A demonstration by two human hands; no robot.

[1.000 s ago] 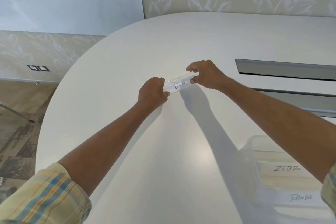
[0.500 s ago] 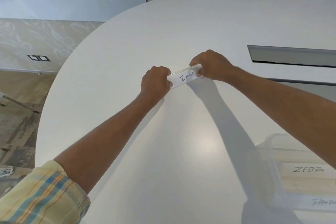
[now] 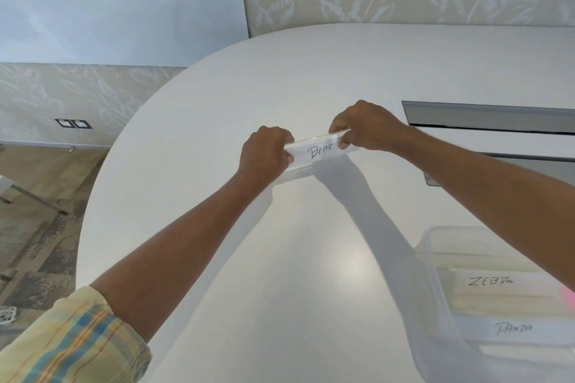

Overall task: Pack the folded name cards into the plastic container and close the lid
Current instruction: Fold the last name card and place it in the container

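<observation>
A folded white name card [image 3: 320,151] with "BEAR" written on it is held between both hands over the middle of the white table. My left hand [image 3: 266,151] grips its left end and my right hand [image 3: 365,126] pinches its right end. A clear plastic container [image 3: 435,258] stands open at the lower right, near the table's front. Inside it lie cards marked "ZEBRA" [image 3: 491,281] and "PANDA" [image 3: 513,328]. No lid can be made out.
The rounded white table [image 3: 217,102] has a grey recessed slot [image 3: 491,116] at the right. Patterned wall panels stand behind it. To the left the table edge drops to a wooden floor [image 3: 37,211].
Both hands still hold the BEAR card; its written face has tilted more toward me and it sits slightly further right. The view has shifted a little.
</observation>
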